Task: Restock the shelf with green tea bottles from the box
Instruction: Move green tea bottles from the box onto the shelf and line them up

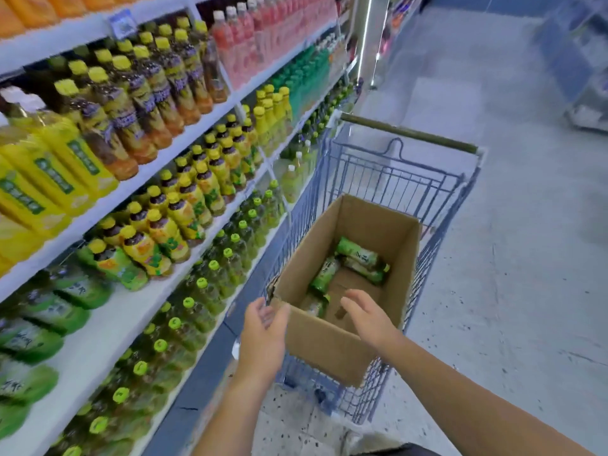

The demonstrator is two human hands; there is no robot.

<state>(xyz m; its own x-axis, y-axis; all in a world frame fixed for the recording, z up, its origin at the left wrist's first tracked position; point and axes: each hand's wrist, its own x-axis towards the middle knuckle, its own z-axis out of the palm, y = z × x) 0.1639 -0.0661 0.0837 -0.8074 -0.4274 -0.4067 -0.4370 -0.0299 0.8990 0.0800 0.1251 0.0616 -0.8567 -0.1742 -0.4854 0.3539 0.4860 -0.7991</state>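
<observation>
Nothing is held by either hand. The left hand (263, 327) is spread with relaxed fingers at the near left corner of the box (329, 343), just outside its rim. Whether the rim is touched cannot be told. The right hand (368, 317) is held palm down, fingers apart, over the near side of the box opening.

The green tea bottles (360, 256) are located inside the box, on its floor, beyond and below the right hand. The box is seated in the cart (378, 172). The shelf (108, 324) is located to the left of the box, with green-capped bottles stood in rows.

The following risks are judged:
- A smooth, round bottle taken by one end may slip from the fingers.
- The box may be tipped or shifted if its corner is leaned upon, since it appears to sit askew in the cart.
- The cart may be rolled away from the shelf by a push on the box.
- Standing rows may be toppled if a bottle is pushed in carelessly.

Only a few bottles are seen in the box. They are laid on their sides at differing angles, some touching, with bare cardboard between them. Each is wrapped in a bright green label, and one yellow-green cap is visible. The print is too blurred to be read.
</observation>
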